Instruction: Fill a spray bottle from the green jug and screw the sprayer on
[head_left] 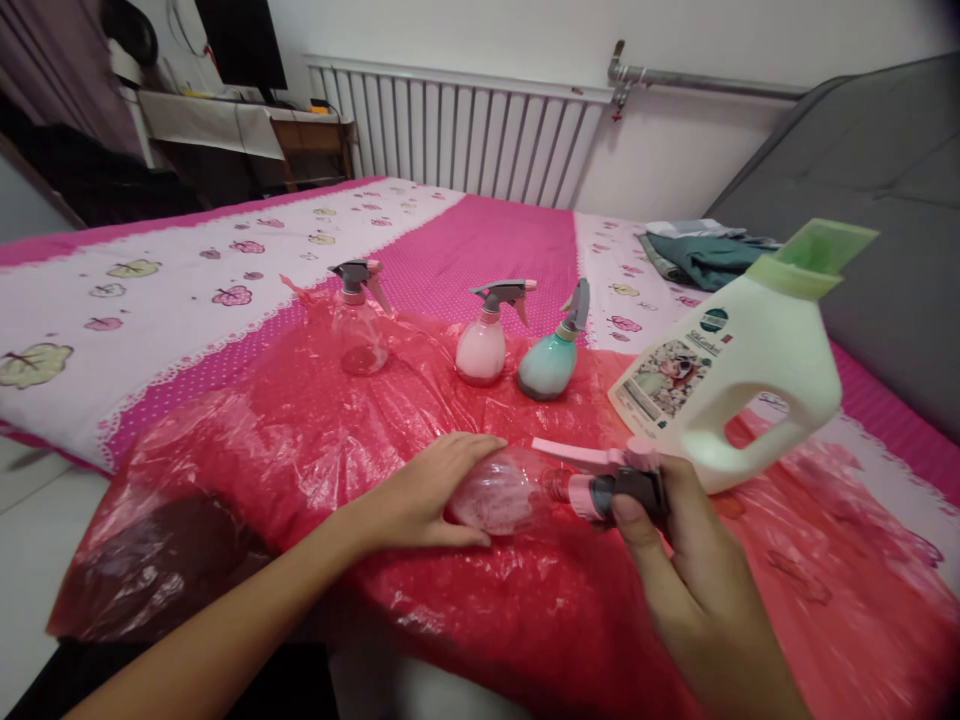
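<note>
A clear pink spray bottle (pixel 501 492) lies sideways between my hands, low over the red plastic sheet (pixel 300 420). My left hand (pixel 427 490) wraps round the base of its body, thumb below and fingers above. My right hand (pixel 690 560) grips the dark grey and pink spray head (pixel 634 490) at the bottle's neck. Behind stand a clear spray bottle (pixel 360 335), a spray bottle with pink liquid (pixel 481 350) and one with teal liquid (pixel 549 365), which leans a little. A large pale green detergent jug (pixel 739 370) with a green cap leans at the right.
The sheet covers the near part of a bed with a pink and white patterned cover (pixel 510 240). Folded clothes (pixel 701 255) lie at the back right, beside a grey headboard (pixel 870 190). A radiator (pixel 465 130) and a desk (pixel 217 125) with a monitor are behind.
</note>
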